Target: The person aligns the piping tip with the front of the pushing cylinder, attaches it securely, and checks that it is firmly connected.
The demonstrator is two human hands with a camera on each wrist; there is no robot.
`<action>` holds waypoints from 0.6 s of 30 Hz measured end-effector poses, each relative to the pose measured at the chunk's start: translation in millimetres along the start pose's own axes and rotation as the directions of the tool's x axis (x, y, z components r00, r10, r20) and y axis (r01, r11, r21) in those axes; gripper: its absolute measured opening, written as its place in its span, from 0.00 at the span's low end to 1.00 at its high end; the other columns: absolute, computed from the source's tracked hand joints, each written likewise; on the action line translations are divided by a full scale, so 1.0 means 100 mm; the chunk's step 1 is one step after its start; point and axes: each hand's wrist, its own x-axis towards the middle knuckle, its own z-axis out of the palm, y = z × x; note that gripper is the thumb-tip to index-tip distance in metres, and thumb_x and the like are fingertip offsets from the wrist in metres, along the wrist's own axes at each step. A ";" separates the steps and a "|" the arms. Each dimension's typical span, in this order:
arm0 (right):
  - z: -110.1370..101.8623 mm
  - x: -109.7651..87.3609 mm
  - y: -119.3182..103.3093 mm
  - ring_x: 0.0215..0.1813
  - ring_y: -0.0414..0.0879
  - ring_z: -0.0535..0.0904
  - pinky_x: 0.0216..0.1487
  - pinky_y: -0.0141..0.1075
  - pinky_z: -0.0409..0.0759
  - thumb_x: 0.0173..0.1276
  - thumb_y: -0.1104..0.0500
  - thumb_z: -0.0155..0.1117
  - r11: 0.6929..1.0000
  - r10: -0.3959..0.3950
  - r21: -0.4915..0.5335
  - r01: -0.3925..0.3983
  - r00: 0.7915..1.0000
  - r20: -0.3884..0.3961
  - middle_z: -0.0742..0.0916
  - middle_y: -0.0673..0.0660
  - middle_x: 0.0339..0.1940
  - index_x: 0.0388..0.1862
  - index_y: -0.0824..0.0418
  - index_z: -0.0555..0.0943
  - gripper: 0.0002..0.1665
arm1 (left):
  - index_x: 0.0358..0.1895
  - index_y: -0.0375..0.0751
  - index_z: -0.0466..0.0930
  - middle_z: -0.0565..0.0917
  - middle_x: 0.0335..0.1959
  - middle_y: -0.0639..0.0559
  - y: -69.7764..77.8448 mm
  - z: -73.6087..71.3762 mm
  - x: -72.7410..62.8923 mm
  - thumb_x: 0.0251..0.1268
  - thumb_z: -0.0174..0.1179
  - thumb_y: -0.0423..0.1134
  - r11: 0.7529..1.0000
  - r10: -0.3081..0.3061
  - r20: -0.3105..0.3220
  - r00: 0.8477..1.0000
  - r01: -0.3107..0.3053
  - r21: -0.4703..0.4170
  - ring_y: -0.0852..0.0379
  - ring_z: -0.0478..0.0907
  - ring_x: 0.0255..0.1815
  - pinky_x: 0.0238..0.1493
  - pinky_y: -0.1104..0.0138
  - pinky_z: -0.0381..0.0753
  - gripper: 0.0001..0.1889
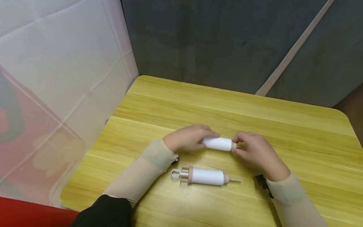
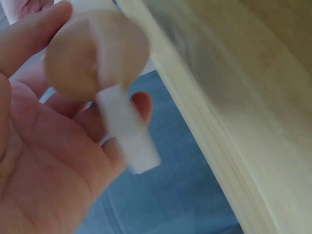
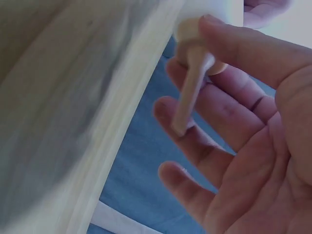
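Note:
My left hand (image 1: 190, 138) grips one end of a white syringe (image 1: 218, 144) with beige end parts. It is held roughly level over the table. At the other end, the thumb and fingers of my right hand (image 1: 256, 151) pinch the beige collar. In the right wrist view the thin beige nozzle (image 3: 187, 100) sticks out past that collar. The left wrist view shows a round beige end cap (image 2: 73, 58) by my fingers, with a blurred white handle (image 2: 129, 129) projecting from it. A second, similar syringe (image 1: 208, 176) lies nearer me, its nozzle pointing right and its ring handle left.
Both syringes are over a yellow wood-grain table (image 1: 158, 107) with rounded corners. A dark grey cloth (image 1: 212, 41) hangs behind it, and a pale printed cloth (image 1: 71, 56) hangs at the left. Something red (image 1: 34, 214) shows at the lower left.

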 end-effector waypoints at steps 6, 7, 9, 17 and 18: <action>0.07 0.04 -0.04 0.31 0.45 0.73 0.38 0.43 0.76 0.62 0.61 0.83 0.999 -0.014 -0.030 0.015 0.999 0.036 0.86 0.47 0.31 0.36 0.53 0.82 0.14 | 0.73 0.42 0.79 0.84 0.62 0.46 0.00 0.06 -0.03 0.73 0.64 0.29 0.999 -0.020 0.018 1.000 0.019 0.041 0.53 0.81 0.60 0.64 0.60 0.79 0.26; 0.07 0.04 -0.05 0.31 0.45 0.73 0.38 0.42 0.75 0.62 0.61 0.83 1.000 -0.004 -0.029 0.005 0.999 0.044 0.86 0.47 0.31 0.36 0.53 0.82 0.14 | 0.73 0.42 0.79 0.84 0.63 0.46 0.00 0.06 -0.02 0.73 0.64 0.29 0.999 -0.016 0.018 1.000 0.015 0.041 0.52 0.81 0.60 0.64 0.60 0.79 0.26; 0.07 0.04 -0.05 0.31 0.45 0.72 0.38 0.42 0.73 0.61 0.60 0.83 0.999 0.015 -0.032 -0.014 0.998 0.061 0.85 0.47 0.30 0.36 0.52 0.82 0.14 | 0.72 0.41 0.79 0.84 0.63 0.46 0.00 0.07 -0.02 0.73 0.64 0.29 0.999 -0.010 0.018 1.000 0.009 0.039 0.52 0.81 0.61 0.65 0.60 0.79 0.25; 0.06 0.04 -0.03 0.31 0.46 0.72 0.39 0.44 0.73 0.63 0.59 0.83 0.998 0.058 -0.039 -0.053 0.992 0.113 0.85 0.48 0.30 0.37 0.52 0.82 0.14 | 0.72 0.40 0.80 0.84 0.64 0.45 -0.01 0.11 0.02 0.74 0.64 0.30 0.998 -0.001 0.022 1.000 0.000 0.065 0.51 0.81 0.64 0.67 0.60 0.78 0.24; 0.06 0.04 -0.03 0.31 0.46 0.72 0.39 0.44 0.73 0.63 0.59 0.83 0.998 0.062 -0.037 -0.058 0.991 0.117 0.85 0.48 0.30 0.37 0.52 0.82 0.14 | 0.72 0.40 0.79 0.84 0.64 0.45 -0.01 0.12 0.02 0.74 0.64 0.30 0.998 -0.002 0.023 1.000 0.001 0.067 0.50 0.81 0.64 0.67 0.60 0.78 0.24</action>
